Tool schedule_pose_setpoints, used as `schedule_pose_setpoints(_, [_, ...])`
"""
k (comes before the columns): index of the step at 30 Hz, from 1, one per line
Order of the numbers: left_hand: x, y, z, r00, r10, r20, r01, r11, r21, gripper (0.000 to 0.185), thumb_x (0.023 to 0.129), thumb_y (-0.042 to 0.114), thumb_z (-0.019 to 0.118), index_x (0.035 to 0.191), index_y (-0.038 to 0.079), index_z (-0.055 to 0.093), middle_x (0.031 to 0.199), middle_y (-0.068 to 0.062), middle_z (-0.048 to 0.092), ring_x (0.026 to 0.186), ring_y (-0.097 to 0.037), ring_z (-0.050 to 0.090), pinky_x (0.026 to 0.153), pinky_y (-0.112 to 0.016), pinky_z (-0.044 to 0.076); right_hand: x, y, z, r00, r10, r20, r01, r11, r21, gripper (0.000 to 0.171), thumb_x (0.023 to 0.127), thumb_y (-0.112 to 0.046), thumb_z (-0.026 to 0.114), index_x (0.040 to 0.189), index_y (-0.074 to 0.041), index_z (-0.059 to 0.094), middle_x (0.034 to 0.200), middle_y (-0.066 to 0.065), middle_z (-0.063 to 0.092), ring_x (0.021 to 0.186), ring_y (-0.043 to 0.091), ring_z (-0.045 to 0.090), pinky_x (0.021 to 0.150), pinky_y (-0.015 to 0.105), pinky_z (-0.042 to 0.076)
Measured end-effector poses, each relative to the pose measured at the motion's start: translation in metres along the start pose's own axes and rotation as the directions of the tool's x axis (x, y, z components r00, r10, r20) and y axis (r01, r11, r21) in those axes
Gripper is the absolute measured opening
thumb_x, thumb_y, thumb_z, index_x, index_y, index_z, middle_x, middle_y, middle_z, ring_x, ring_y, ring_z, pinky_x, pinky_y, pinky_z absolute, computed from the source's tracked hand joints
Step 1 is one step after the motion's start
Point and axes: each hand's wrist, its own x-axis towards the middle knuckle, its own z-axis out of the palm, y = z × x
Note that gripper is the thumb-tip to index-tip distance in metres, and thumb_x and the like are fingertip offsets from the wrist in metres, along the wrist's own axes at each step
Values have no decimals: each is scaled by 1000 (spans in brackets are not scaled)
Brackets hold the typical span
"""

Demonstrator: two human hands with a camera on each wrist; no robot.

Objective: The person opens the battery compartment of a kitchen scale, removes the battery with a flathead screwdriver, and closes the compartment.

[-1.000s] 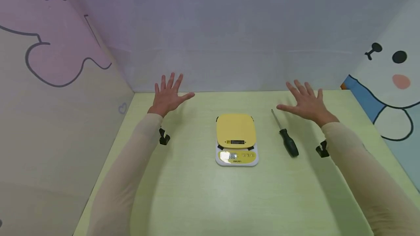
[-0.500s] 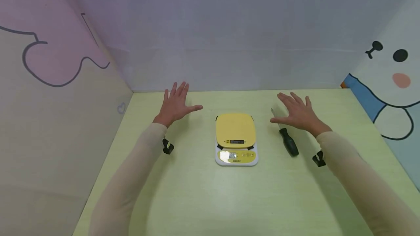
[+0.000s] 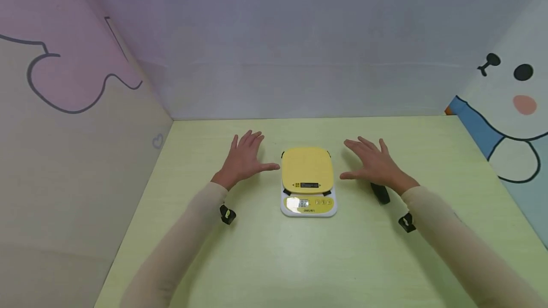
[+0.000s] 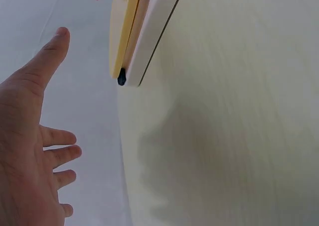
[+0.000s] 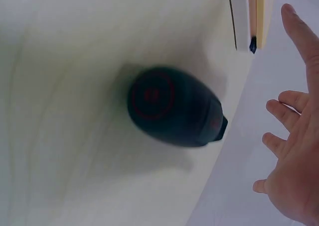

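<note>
A kitchen scale (image 3: 307, 171) with a yellow platform and a white base lies flat in the middle of the table, its display lit. To its left hovers my left hand (image 3: 244, 160), fingers spread and thumb pointing at the scale's edge, apart from it. On the other side my right hand (image 3: 374, 165) is held over the screwdriver (image 3: 380, 194), also with fingers extended and holding nothing. Only the dark handle shows in the head view; the hand hides the shaft. In the right wrist view the handle's rounded end (image 5: 172, 106) looms large and blurred.
The light wooden table (image 3: 274, 260) meets a pale cloth backdrop (image 3: 274, 51) at its far edge. Printed cartoon panels stand at the left and right sides. A small black clip (image 3: 228, 214) hangs at the left wrist and another (image 3: 406, 222) at the right.
Both hands have come down and inward, from the far sides of the table to either side of the scale. The right hand now covers the screwdriver's shaft. Scale and screwdriver stay put.
</note>
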Motion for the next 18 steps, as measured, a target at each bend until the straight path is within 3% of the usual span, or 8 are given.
schedule_pose_setpoints(7, [-16, 16, 21, 999, 49, -7, -49, 999, -4, 108, 69, 82, 61, 148, 12, 40, 153, -4, 41, 149, -27, 23, 121, -56, 7, -1, -9, 15, 1000, -31, 4, 31, 999, 13, 103, 72, -71, 70, 151, -15, 36, 155, 10, 39, 148, 36, 21, 112, 71, -2])
schedule_pose_setpoints(18, [-27, 24, 48, 997, 73, -6, -73, 995, -70, 107, 63, 78, 71, 146, 16, 43, 148, -3, 48, 143, -27, 35, 119, -57, 15, -2, -14, 29, 997, -71, -3, 71, 997, 37, 97, 71, -69, 72, 148, -18, 43, 152, 7, 44, 146, 35, 26, 111, 72, 1])
